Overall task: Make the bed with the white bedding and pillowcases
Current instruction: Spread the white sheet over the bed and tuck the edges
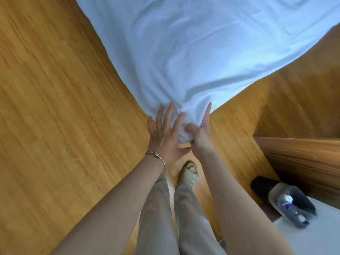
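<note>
A white sheet (193, 52) covers the bed and fills the upper middle of the head view, narrowing to a bunched corner (184, 129) just in front of me. My left hand (165, 133) lies flat against the left side of that corner with its fingers straight and spread. My right hand (200, 133) holds the corner from the right: the thumb presses into the bunched cloth and the fingers run straight up along its edge. A bracelet is on my left wrist.
Wooden floor (55, 107) lies left and right of the bed. A wooden panel (303, 159) stands at the right. Below it a white surface (312, 236) carries a plastic water bottle (292, 205) and a dark object. My legs and a sandal (189, 173) are below my hands.
</note>
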The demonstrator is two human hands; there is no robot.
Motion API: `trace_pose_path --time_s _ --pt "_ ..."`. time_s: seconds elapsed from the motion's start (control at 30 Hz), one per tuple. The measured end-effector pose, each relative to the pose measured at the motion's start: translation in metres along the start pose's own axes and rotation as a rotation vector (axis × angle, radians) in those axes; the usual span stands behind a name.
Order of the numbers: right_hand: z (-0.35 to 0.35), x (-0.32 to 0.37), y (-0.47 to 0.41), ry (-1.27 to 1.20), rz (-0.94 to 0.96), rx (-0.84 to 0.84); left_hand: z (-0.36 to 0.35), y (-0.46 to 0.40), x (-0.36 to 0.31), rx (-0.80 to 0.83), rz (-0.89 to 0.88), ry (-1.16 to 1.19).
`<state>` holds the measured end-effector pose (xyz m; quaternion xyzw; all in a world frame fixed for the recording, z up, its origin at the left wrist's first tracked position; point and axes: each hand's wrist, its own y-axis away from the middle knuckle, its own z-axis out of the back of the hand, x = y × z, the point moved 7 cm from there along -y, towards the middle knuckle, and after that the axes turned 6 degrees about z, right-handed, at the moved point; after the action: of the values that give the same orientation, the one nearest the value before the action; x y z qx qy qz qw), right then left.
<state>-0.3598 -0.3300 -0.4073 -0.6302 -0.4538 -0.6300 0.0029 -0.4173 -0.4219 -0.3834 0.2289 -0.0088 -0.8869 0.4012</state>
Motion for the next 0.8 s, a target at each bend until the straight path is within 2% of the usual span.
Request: trace_pose_path --time_s 0.1,0.17,0.27,0.33,0.37,0.43,0.5,0.57,0.6,0.63,0.7,0.73,0.8 --pt "-0.006 0.002 0.003 0.020 -0.051 -0.024 -0.004 0.001 -0.013 0.021 0.102 0.058" --pt "-0.011 0.006 0.009 0.031 -0.065 -0.053 -0.005 -0.003 -0.017 -0.024 0.123 0.131" --pt "0.001 0.031 0.021 0.147 0.093 -0.121 0.010 -0.008 -0.016 -0.125 0.153 0.354" --pt "0.013 0.045 0.029 0.275 0.184 -0.107 0.026 -0.005 -0.012 -0.170 0.176 0.470" --pt "0.014 0.052 0.032 0.438 0.247 -0.094 0.034 0.000 -0.008 -0.196 0.167 0.493" --pt "0.003 0.065 0.037 0.957 0.464 -0.091 0.044 0.009 0.002 -0.216 0.166 0.485" --pt "-0.007 0.073 0.035 1.407 0.699 -0.212 0.053 0.014 0.012 -0.230 0.185 0.462" --pt "-0.011 0.087 0.023 1.547 0.826 -0.367 0.064 0.012 0.021 -0.246 0.229 0.484" --pt "-0.013 0.095 0.017 1.561 0.890 -0.378 0.068 0.009 0.023 -0.238 0.242 0.489" --pt "-0.017 0.102 0.011 1.546 0.957 -0.311 0.070 0.005 0.024 -0.230 0.242 0.482" --pt "-0.021 0.109 0.005 1.441 1.028 -0.056 0.071 0.001 0.022 -0.211 0.213 0.453" --pt "-0.019 0.111 0.003 1.392 0.989 0.046 0.072 -0.001 0.018 -0.221 0.166 0.380" --pt "-0.005 0.111 -0.006 1.293 0.764 0.129 0.068 -0.001 -0.001 -0.282 -0.033 0.093"
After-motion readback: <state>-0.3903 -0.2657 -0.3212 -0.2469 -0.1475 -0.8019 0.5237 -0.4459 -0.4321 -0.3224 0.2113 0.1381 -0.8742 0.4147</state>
